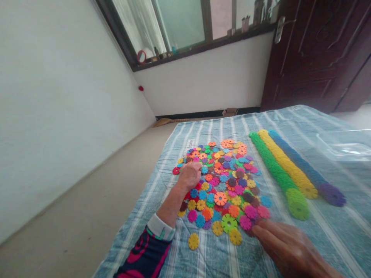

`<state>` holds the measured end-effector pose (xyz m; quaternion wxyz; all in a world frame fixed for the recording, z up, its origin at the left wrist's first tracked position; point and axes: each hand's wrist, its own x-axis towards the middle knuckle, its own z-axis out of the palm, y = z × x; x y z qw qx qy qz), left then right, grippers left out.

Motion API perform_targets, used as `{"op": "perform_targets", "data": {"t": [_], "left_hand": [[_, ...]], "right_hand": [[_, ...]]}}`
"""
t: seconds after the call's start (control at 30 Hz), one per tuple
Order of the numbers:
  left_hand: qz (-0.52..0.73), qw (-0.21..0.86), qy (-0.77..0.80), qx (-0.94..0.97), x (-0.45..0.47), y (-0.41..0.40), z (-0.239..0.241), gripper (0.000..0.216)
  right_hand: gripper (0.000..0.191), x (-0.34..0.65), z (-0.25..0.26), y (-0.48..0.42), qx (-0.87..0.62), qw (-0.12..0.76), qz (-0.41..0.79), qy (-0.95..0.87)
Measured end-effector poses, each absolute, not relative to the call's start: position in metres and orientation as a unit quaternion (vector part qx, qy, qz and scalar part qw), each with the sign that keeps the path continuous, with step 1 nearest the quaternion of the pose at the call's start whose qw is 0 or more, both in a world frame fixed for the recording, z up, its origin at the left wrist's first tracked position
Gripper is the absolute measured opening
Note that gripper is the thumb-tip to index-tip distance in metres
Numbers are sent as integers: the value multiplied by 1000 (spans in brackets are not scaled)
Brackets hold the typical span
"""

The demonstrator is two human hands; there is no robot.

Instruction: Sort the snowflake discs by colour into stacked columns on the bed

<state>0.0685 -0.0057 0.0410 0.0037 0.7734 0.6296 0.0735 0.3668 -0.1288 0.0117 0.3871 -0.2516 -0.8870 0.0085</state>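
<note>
A spread pile of notched plastic snowflake discs (220, 198) in many colours lies on the striped cloth. My left hand (190, 174) reaches into the pile's left side, its fingers curled and their tips mostly hidden; whether a disc is in them does not show. At the near right edge of the pile is my right hand (285, 241), with its fingers pressed together. Its fingertips touch the discs beside a magenta disc (245, 222), and a dark disc partly shows under them. A loose yellow disc (193, 241) lies apart, near my left sleeve.
Right of the pile lie long stacked rows of discs: green (271, 166), yellow (285, 166) and a blue one (301, 162) ending in purple. A clear plastic box (344, 144) stands at the far right. Beyond the cloth-covered surface (327, 235) are a wall, window and brown door (315, 58).
</note>
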Motion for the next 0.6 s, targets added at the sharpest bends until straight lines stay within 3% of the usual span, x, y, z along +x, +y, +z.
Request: {"op": "perform_targets", "data": {"t": [0.1, 0.2, 0.33, 0.6], "left_hand": [[110, -3, 620, 777, 78, -6, 41, 22], [156, 65, 516, 840, 101, -9, 34, 29], [118, 122, 449, 877, 127, -16, 31, 42], [66, 32, 547, 834, 101, -13, 46, 16]], "right_hand": [[29, 366, 11, -130, -253, 384, 21, -888], [29, 365, 12, -130, -257, 375, 32, -890], [28, 365, 12, -130, -270, 363, 43, -891], [28, 364, 13, -130, -273, 355, 58, -892]]}}
